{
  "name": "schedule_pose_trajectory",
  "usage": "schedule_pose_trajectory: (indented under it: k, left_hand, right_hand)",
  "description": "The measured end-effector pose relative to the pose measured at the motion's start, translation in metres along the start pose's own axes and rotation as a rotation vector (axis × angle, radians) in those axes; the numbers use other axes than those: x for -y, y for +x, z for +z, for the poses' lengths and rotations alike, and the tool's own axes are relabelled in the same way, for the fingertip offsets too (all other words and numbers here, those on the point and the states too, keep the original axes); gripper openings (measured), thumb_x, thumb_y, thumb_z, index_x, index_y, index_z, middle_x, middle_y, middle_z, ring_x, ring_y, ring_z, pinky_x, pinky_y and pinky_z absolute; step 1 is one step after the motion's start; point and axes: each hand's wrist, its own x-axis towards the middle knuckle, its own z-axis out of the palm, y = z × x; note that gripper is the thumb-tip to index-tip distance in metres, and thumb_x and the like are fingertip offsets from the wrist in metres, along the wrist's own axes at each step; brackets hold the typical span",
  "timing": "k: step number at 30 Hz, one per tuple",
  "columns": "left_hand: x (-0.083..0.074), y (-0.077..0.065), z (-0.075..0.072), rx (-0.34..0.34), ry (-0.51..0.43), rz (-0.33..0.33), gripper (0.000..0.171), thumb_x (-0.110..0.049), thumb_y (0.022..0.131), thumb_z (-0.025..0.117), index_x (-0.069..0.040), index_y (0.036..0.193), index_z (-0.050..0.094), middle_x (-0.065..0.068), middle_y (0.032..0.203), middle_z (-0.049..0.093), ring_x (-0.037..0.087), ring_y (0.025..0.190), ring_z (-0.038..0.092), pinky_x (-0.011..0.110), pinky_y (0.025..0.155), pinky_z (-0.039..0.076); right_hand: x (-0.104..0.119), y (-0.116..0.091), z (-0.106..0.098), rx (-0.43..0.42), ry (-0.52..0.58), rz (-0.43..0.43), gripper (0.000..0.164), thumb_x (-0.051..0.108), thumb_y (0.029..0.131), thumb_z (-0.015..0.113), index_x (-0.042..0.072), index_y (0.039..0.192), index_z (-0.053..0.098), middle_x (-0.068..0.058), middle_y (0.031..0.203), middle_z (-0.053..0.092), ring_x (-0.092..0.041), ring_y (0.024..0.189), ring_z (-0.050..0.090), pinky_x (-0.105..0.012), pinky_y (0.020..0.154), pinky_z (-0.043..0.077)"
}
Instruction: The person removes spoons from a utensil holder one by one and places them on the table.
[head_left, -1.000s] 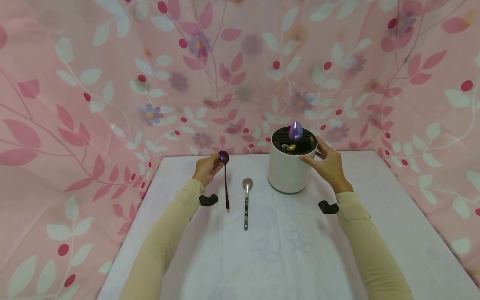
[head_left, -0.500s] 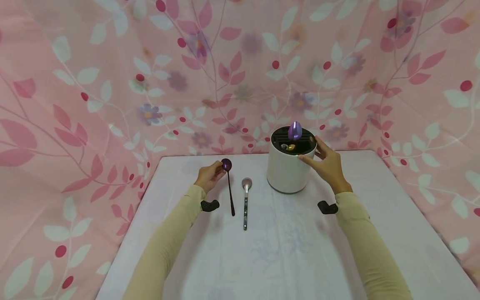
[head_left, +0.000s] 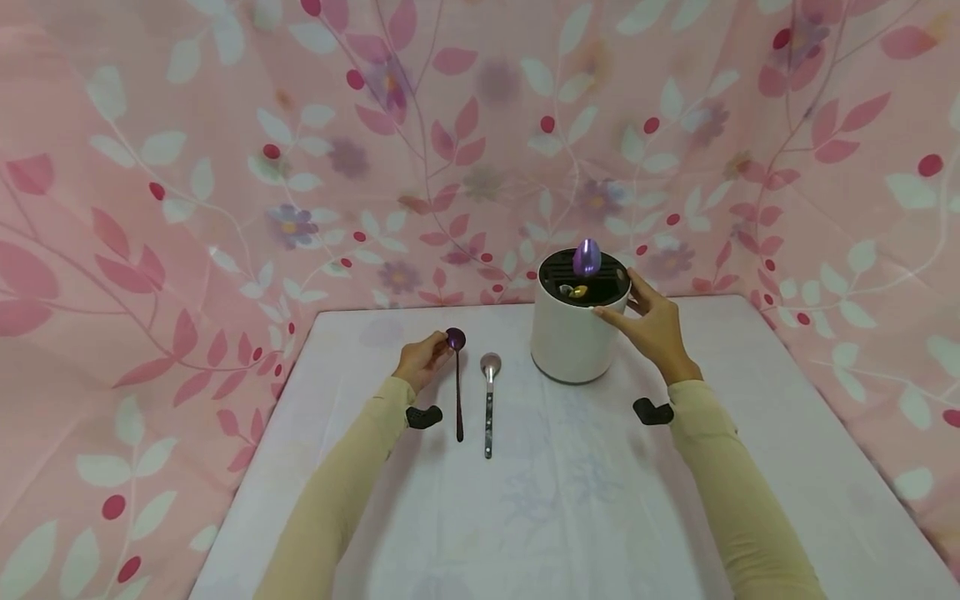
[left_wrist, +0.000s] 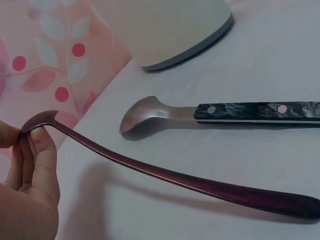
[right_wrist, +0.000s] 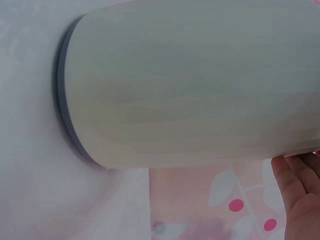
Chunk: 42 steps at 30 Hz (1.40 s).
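While our right hand point(head_left: 654, 327) grips the rim of a white cylindrical holder point(head_left: 572, 342) on the holder's right side, thumb along the front edge and fingers around the far right, our left hand point(head_left: 422, 361) pinches a dark purple spoon point(left_wrist: 175, 178) by its bowl. This spoon is well to the left of the holder, its bowl raised and its long handle sloping down toward us; we cannot tell whether the handle's end touches the cloth.

In between, left of the holder and slightly nearer to us, a silver spoon with a black marbled handle point(head_left: 489, 407) lies flat, bowl pointing away. It occupies the table on the way from the purple spoon to the holder, touching neither.

The holder stands upright, with a grey band around its base. Its slotted black top point(head_left: 561, 267) already bears things: a shiny violet spoon bowl point(head_left: 587, 258) stands up from it, and a gold tip point(head_left: 577, 292) and a silver tip point(head_left: 565, 289) show in its front opening, taking up part of that space.

Beneath the holder, a white-clothed table point(head_left: 570, 500) spreads toward us and to both sides. Behind it hangs a pink backdrop point(head_left: 480, 225) printed with leaves, berries and flowers. Below the holder's level, a black device point(head_left: 652, 412) shows at our right wrist, another at our left.
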Motion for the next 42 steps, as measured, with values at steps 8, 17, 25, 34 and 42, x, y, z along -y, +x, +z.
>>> schedule_pose_trajectory:
  k: [8,17,25,34,42]
  left_hand:
    - [0.010,0.007,-0.007,-0.052,0.068,0.048,0.020,-0.002,0.087,0.072,0.004,0.106,0.069,0.009,0.087,0.070,0.013,0.073,0.068,0.024,0.081,0.057]
    - [0.017,0.013,-0.009,-0.101,0.073,0.087,0.019,0.004,0.084,0.073,0.007,0.103,0.070,0.010,0.082,0.072,0.014,0.070,0.070,0.025,0.075,0.059]
    - [0.022,0.013,-0.011,-0.125,0.041,0.056,0.021,0.005,0.083,0.073,0.006,0.104,0.069,0.012,0.087,0.072,0.019,0.085,0.071,0.029,0.086,0.056]
    - [0.021,0.011,-0.009,-0.106,0.080,0.065,0.032,0.007,0.084,0.072,0.011,0.115,0.064,0.019,0.102,0.070,0.024,0.097,0.069,0.032,0.090,0.055]
    - [0.027,0.017,-0.012,-0.112,0.189,0.118,0.026,0.003,0.084,0.073,0.009,0.109,0.067,0.018,0.093,0.072,0.022,0.085,0.072,0.028,0.080,0.058]
  right_hand:
    - [0.003,0.002,0.001,-0.005,-0.008,-0.010,0.091,0.040,0.076,0.084,0.018,0.151,0.037,-0.003,0.147,0.046,-0.022,0.129,0.051,-0.038,0.103,0.045]
    - [0.005,0.002,0.001,-0.013,-0.024,-0.014,0.090,0.041,0.076,0.083,0.018,0.151,0.037,-0.004,0.145,0.047,-0.023,0.128,0.052,-0.039,0.103,0.045]
    - [0.004,0.001,0.002,-0.008,-0.017,-0.004,0.090,0.042,0.076,0.083,0.020,0.151,0.037,-0.003,0.146,0.046,-0.023,0.128,0.051,-0.038,0.103,0.045]
    - [0.002,0.001,0.002,-0.013,-0.018,-0.009,0.089,0.040,0.076,0.084,0.021,0.150,0.037,-0.004,0.146,0.046,-0.023,0.128,0.052,-0.038,0.103,0.045]
    - [0.002,0.000,0.001,-0.010,-0.017,-0.003,0.089,0.039,0.077,0.084,0.022,0.150,0.036,-0.004,0.147,0.045,-0.024,0.128,0.051,-0.038,0.103,0.045]
